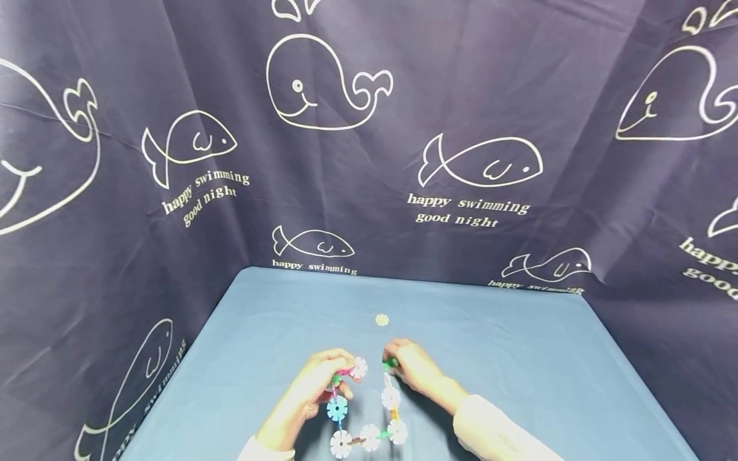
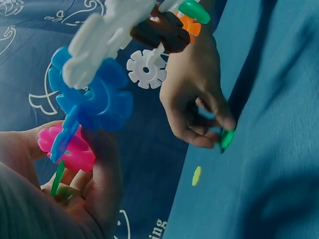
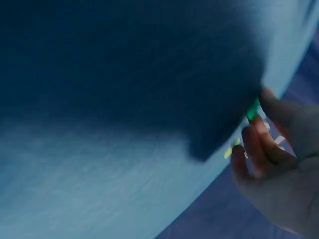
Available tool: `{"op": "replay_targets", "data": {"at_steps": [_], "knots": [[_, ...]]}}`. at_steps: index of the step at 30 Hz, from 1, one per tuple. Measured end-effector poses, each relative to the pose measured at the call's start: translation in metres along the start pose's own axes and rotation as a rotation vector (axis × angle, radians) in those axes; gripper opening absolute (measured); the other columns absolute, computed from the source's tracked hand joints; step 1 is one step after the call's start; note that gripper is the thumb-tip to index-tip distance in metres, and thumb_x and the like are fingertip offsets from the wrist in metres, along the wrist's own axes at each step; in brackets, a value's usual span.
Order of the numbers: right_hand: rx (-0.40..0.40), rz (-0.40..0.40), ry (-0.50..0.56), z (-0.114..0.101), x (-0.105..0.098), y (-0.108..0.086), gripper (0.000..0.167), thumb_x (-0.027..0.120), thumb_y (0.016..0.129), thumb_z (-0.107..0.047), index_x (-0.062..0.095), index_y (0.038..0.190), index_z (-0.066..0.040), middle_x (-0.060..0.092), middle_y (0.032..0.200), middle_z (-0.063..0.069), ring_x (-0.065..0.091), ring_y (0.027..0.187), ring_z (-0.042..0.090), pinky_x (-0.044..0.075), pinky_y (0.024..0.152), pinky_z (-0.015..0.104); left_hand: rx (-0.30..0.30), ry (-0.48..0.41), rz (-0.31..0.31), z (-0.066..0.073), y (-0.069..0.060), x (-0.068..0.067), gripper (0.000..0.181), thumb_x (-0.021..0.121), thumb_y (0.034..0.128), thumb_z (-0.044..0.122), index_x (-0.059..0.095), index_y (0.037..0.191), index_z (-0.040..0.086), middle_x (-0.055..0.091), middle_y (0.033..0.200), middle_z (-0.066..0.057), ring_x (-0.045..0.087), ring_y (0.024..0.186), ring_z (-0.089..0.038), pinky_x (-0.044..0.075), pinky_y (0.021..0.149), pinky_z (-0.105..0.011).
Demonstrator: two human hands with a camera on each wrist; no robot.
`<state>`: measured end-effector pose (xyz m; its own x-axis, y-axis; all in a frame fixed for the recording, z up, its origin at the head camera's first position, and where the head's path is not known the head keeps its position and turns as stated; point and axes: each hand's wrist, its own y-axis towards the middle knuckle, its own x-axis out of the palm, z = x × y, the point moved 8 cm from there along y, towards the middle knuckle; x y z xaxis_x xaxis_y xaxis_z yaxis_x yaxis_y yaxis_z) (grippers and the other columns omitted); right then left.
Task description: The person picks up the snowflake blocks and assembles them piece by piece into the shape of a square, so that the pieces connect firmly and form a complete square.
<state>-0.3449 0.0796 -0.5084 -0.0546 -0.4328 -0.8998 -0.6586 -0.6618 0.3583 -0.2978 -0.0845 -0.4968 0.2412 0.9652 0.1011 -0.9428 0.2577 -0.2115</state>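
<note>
My left hand (image 1: 323, 378) grips one end of a chain of flower-shaped plastic interlocking discs, around a pink disc (image 2: 70, 147) and a green one (image 2: 58, 178). From there the chain runs through a blue disc (image 2: 102, 97), white discs (image 1: 341, 443), a brown disc (image 2: 162, 31) and an orange disc (image 2: 191, 29), bending round in a U. My right hand (image 1: 418, 366) pinches a green disc (image 2: 227, 138) between thumb and fingers. In the head view a white disc (image 1: 391, 397) of the chain lies just below it; whether the two join, I cannot tell.
A single pale yellow disc (image 1: 382, 319) lies on the blue tabletop (image 1: 490, 346), beyond both hands. Dark cloth (image 1: 375, 166) printed with white whales and fish hangs behind the table and along its sides.
</note>
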Motion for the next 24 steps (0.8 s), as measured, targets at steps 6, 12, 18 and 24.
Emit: {"op": "replay_targets", "data": {"at_steps": [6, 12, 18, 24], "knots": [[0.271, -0.156, 0.546, 0.017, -0.014, -0.024, 0.006, 0.074, 0.085, 0.006, 0.068, 0.083, 0.004, 0.062, 0.071, 0.005, 0.053, 0.064, 0.005, 0.052, 0.059, 0.025, -0.013, 0.003, -0.004, -0.001, 0.003, 0.006, 0.021, 0.062, 0.0925, 0.018, 0.067, 0.103, 0.001, 0.071, 0.083, -0.006, 0.064, 0.051, -0.011, 0.038, 0.040, -0.016], [0.406, 0.048, 1.069, 0.005, -0.052, -0.031, 0.022, 0.063, 0.096, 0.001, 0.064, 0.111, 0.018, 0.069, 0.096, 0.029, 0.071, 0.080, 0.024, 0.060, 0.078, 0.042, -0.019, 0.008, -0.023, 0.000, 0.003, 0.012, 0.020, 0.063, 0.0909, 0.017, 0.068, 0.101, 0.001, 0.073, 0.083, -0.007, 0.064, 0.052, -0.011, 0.035, 0.040, -0.016], [0.322, 0.167, 0.895, -0.021, -0.073, -0.024, 0.015, 0.073, 0.091, -0.006, 0.072, 0.103, 0.003, 0.074, 0.091, 0.015, 0.072, 0.077, 0.018, 0.060, 0.073, 0.030, -0.020, 0.014, -0.024, 0.003, 0.003, 0.015, 0.019, 0.063, 0.0906, 0.017, 0.068, 0.099, 0.001, 0.073, 0.083, -0.007, 0.064, 0.051, -0.011, 0.033, 0.039, -0.016], [0.319, 0.211, 0.863, -0.025, -0.070, -0.028, 0.011, 0.075, 0.088, -0.001, 0.073, 0.099, 0.000, 0.073, 0.087, 0.012, 0.068, 0.070, 0.013, 0.056, 0.065, 0.023, -0.025, 0.011, -0.054, 0.004, 0.003, 0.023, 0.018, 0.063, 0.0903, 0.017, 0.069, 0.098, 0.001, 0.073, 0.079, -0.006, 0.064, 0.050, -0.010, 0.032, 0.038, -0.015]]}}
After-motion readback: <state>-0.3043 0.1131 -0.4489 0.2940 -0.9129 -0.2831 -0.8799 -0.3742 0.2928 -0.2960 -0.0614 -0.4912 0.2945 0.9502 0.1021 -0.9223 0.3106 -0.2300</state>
